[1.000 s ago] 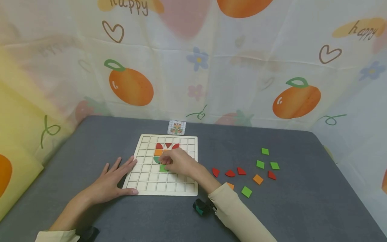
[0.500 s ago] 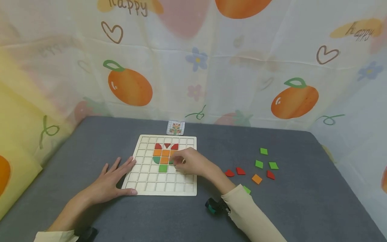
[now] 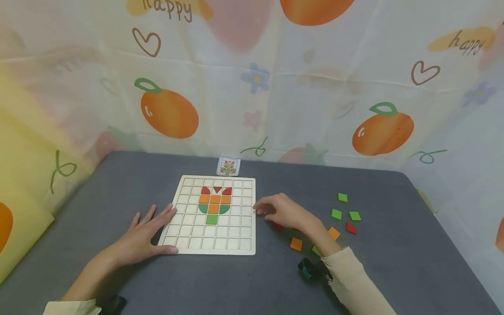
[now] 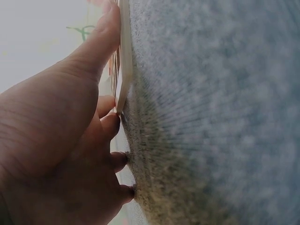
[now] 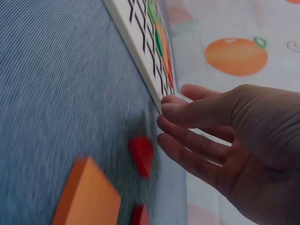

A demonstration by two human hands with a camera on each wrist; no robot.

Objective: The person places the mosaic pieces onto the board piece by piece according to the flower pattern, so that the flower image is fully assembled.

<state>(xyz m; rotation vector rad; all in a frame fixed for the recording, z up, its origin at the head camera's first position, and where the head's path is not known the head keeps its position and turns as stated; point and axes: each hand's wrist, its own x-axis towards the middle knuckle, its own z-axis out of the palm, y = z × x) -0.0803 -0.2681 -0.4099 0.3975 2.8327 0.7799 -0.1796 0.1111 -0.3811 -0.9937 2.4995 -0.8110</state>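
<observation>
A cream grid board (image 3: 189, 238) lies on the grey table. Its cells carry red corner pieces (image 3: 227, 191), orange squares (image 3: 215, 199), dark green rounded pieces (image 3: 225, 208) and one bright green square (image 3: 211, 219). My left hand (image 3: 141, 238) rests at the board's left side with fingers spread, its thumb on the near left corner; the left wrist view shows fingertips at the edge. Just off the board's right edge is my right hand (image 3: 285, 212), fingers loosely bent and holding nothing. Below it in the right wrist view lie a red piece (image 5: 142, 154) and an orange block (image 5: 89, 197).
Loose green squares (image 3: 336, 214), a red piece (image 3: 351, 228) and orange squares (image 3: 296, 244) lie on the table to the right, some partly hidden by my right forearm. A small printed pattern card (image 3: 228, 166) sits behind the board. A patterned cloth (image 3: 307, 96) hangs beyond the table.
My right hand has left the board and moved right, beyond its edge. The dark green piece on the right side of the pattern is now uncovered. My left hand stays in place.
</observation>
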